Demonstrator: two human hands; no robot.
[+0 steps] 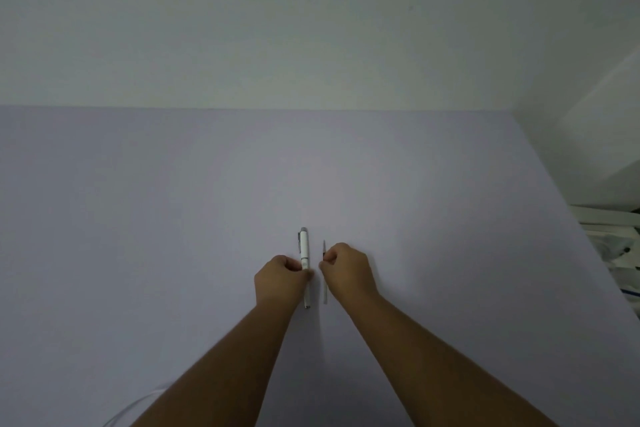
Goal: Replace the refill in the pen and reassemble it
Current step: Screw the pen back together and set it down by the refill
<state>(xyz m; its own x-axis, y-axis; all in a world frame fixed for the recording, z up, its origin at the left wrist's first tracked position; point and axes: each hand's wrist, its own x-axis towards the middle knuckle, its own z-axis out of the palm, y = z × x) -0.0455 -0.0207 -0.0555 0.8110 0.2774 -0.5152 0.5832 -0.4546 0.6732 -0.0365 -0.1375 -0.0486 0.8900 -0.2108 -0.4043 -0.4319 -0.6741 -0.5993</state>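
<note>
Fingers (304,274) of left hand (278,279) pinching white pen (304,248) (capped), right hand (348,269) seemingly gripping refill (325,295)

There are no words, numbers, brand names or signs to read anywhere. The white pen (304,251) has no letters on it that can be made out; it is too small to tell. The thin refill (325,295) beside it shows no writing either. The pale bench (173,201) and the wall behind it are plain. The white things at the far right edge (613,246) are too blurry to show any label.
</note>
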